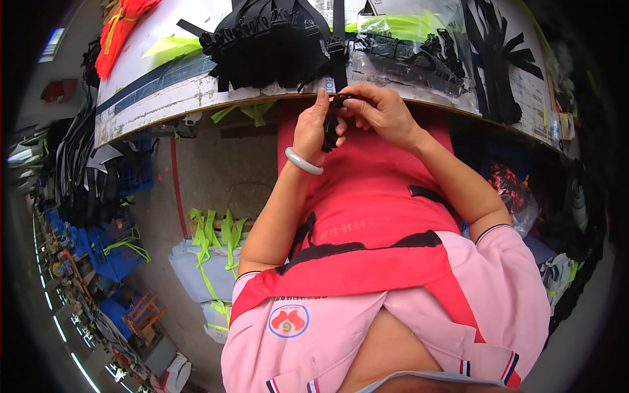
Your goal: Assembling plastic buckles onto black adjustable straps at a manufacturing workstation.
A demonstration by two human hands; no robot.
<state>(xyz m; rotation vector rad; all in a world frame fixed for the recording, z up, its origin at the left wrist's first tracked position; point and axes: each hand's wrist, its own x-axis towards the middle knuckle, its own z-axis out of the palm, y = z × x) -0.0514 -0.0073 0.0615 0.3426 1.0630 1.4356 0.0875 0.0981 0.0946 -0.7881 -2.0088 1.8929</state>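
Black strap buckle (332, 124) pinched between left hand (312, 131), right hand (380, 112).

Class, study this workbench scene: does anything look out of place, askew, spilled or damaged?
Mostly untidy rather than damaged. The table edge is chipped and worn. Neon green strips droop off it. Both hands, left hand and right hand, pinch a black strap piece.

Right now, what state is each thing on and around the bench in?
left hand: raised at the bench edge, pinching the black strap piece
right hand: closed on the same piece from the other side
black strap piece: held between both hands, hanging down
pile of black straps: heaped on the bench
clear bag: lying flat, holding black parts
orange straps: bundled, tied
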